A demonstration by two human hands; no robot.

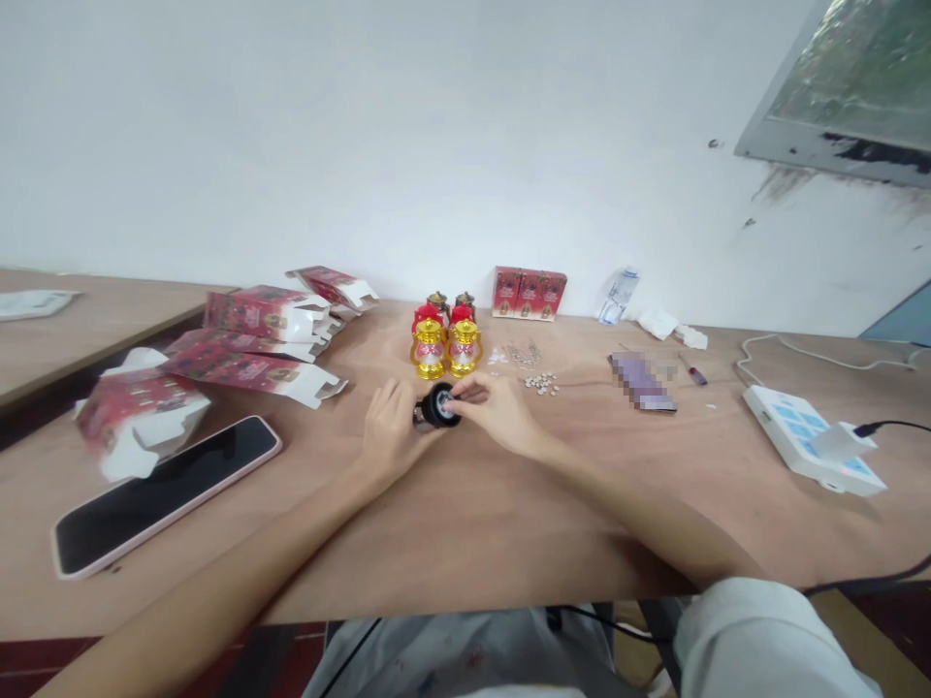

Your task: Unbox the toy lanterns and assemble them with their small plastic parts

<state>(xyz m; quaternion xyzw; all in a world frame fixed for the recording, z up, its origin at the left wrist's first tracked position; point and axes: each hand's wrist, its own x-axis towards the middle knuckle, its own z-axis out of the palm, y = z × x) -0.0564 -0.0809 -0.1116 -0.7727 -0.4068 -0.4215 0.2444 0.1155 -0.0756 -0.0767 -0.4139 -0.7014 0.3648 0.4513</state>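
Container [433, 407] sits clasped in left hand [391, 419], right hand [500, 407] at its mouth, pinch unclear; a careless push there could tilt it loose.

Near the centre of the frame, a small black object [437, 396] is held tilted by the left hand [391, 422], and its round end is touched by the fingers [471, 386] of the right hand [503, 417]. Just above, two gold lanterns [465, 349] are placed on the bench [451, 533], with red and bronze ones behind them. To their right, small round pieces [542, 385] are scattered. At the left, opened red cartons [243, 368] and a phone [171, 494] are seen; at the right, a white power strip [789, 427].
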